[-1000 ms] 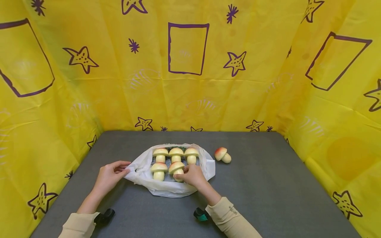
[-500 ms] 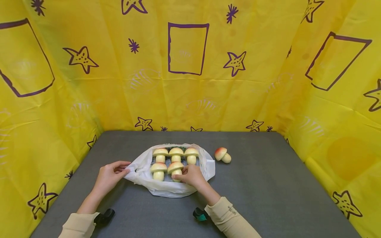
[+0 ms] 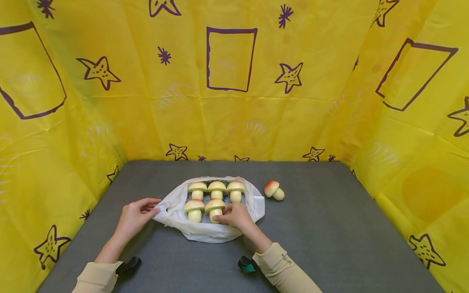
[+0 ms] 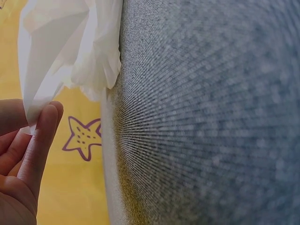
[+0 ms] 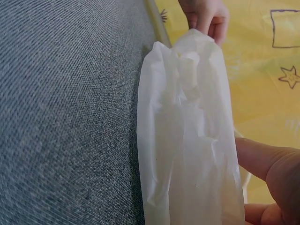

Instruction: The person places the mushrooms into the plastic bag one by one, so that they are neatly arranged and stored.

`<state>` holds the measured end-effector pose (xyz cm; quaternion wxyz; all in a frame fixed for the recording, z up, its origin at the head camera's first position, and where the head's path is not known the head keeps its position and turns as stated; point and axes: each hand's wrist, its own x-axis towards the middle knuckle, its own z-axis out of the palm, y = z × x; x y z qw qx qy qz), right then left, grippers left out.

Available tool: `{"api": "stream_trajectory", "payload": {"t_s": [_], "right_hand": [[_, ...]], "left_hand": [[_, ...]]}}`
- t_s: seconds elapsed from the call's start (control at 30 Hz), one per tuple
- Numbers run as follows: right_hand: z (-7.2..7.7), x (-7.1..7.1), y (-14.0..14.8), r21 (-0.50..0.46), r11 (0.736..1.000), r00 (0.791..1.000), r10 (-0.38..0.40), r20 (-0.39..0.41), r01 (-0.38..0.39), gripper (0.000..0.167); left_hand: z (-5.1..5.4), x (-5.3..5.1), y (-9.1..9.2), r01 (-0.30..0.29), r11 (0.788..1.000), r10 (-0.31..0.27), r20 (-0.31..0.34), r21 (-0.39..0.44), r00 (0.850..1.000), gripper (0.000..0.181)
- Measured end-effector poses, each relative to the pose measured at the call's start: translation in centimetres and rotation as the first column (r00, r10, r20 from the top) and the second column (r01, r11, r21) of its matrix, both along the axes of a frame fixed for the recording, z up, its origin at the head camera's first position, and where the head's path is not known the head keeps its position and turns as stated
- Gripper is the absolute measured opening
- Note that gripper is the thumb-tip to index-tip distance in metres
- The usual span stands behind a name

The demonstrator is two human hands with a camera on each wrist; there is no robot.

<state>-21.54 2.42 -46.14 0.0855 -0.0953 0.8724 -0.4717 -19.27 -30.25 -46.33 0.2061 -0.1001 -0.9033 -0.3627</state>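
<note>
A white plastic bag (image 3: 216, 235) lies spread on the table, its mouth facing up. Inside it sit several mushroom-shaped pieces with pale stems and reddish-cream caps, in two rows, such as this toy mushroom (image 3: 194, 209). My left hand (image 3: 134, 216) pinches the bag's left corner between thumb and fingers, also plain in the left wrist view. With its thumb at the stem, my right hand (image 3: 238, 215) holds the front-row toy mushroom (image 3: 214, 205) over the bag's near side. In the right wrist view the bag's wall (image 5: 187, 140) hides the mushrooms and part of that hand.
One more toy mushroom (image 3: 274, 190) lies on its side on the grey table (image 3: 329, 228), right of the bag. Yellow curtains (image 3: 234, 122) with purple drawings enclose the table at the back and both sides.
My right hand has shifted the held toy mushroom slightly left, close against its neighbour, which has also slid a little left. The left hand stays at the bag's corner.
</note>
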Motion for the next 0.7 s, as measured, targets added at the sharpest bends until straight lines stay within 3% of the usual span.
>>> {"api": "stream_trajectory", "payload": {"t_s": [0.5, 0.7], "right_hand": [[-0.1, 0.2, 0.3, 0.051, 0.998, 0.997, 0.034, -0.063, -0.031, 0.03], [0.8, 0.5, 1.1, -0.01, 0.999, 0.999, 0.044, 0.003, -0.043, 0.032]], "left_hand": [[-0.1, -0.2, -0.1, -0.012, 0.999, 0.013, 0.025, -0.03, 1.0, 0.024], [-0.1, -0.1, 0.0, -0.015, 0.999, 0.016, 0.036, -0.03, 0.999, 0.024]]}}
